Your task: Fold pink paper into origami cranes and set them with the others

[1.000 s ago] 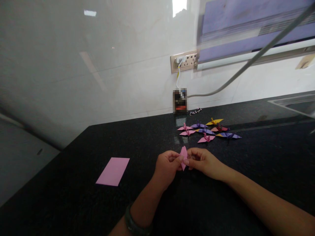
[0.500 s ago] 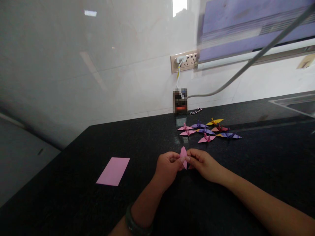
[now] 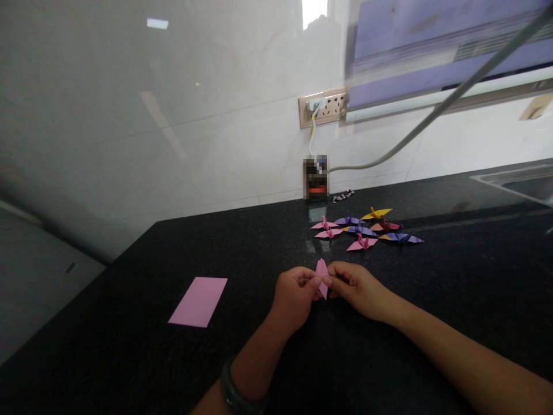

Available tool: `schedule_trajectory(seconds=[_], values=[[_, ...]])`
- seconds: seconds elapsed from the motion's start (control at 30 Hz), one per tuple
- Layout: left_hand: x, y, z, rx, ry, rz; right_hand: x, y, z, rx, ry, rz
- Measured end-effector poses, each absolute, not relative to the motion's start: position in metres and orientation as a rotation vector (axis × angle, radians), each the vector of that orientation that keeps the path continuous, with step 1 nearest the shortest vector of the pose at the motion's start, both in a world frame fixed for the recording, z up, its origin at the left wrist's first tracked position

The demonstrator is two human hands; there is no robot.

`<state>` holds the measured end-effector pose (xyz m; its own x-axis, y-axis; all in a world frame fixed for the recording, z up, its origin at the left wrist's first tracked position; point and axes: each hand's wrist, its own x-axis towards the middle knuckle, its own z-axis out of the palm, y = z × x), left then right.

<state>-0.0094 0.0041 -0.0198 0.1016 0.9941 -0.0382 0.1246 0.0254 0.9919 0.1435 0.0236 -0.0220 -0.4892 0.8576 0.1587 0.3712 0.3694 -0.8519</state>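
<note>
Between my two hands is a small folded piece of pink paper, narrow and pointed at top and bottom. My left hand pinches its left side, thumb on the front. From the right, my right hand is closed on the opposite edge, with its thumb close to the left thumb. The fingers behind the paper are partly hidden. Beyond my hands several folded paper cranes stand grouped, among them a pink crane, a yellow crane and a purple crane. A flat pink sheet lies off to the left.
The black countertop meets a pale tiled wall. A blurred-out box stands against the wall, with a beaded string beside it. Above are a socket panel and a grey cable. A bracelet circles my left wrist.
The folded paper's upper part looks slightly more spread between my thumbs. Both hands keep nearly the same place and grip; the rest of the scene shifts only marginally with the camera.
</note>
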Motion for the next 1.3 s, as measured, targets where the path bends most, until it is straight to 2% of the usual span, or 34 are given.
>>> schedule_trajectory(seconds=[0.2, 0.53, 0.77, 1.07, 1.3], values=[[-0.009, 0.002, -0.016, 1.438, 1.237, 1.046, 0.142, 0.020, -0.020, -1.066, -2.056, 0.862], [-0.006, 0.004, -0.022, 1.352, 1.208, 1.093, 0.140, 0.020, -0.022, -1.090, -1.903, 0.980], [-0.005, 0.002, -0.012, 1.036, 0.983, 1.130, 0.139, 0.018, -0.017, -0.942, -1.707, 1.303], [-0.006, -0.004, -0.006, 0.752, 0.676, 1.006, 0.139, 0.017, -0.015, -0.770, -1.511, 1.609], [-0.005, -0.003, -0.009, 0.919, 0.839, 1.000, 0.140, 0.017, -0.011, -0.805, -1.504, 1.561]])
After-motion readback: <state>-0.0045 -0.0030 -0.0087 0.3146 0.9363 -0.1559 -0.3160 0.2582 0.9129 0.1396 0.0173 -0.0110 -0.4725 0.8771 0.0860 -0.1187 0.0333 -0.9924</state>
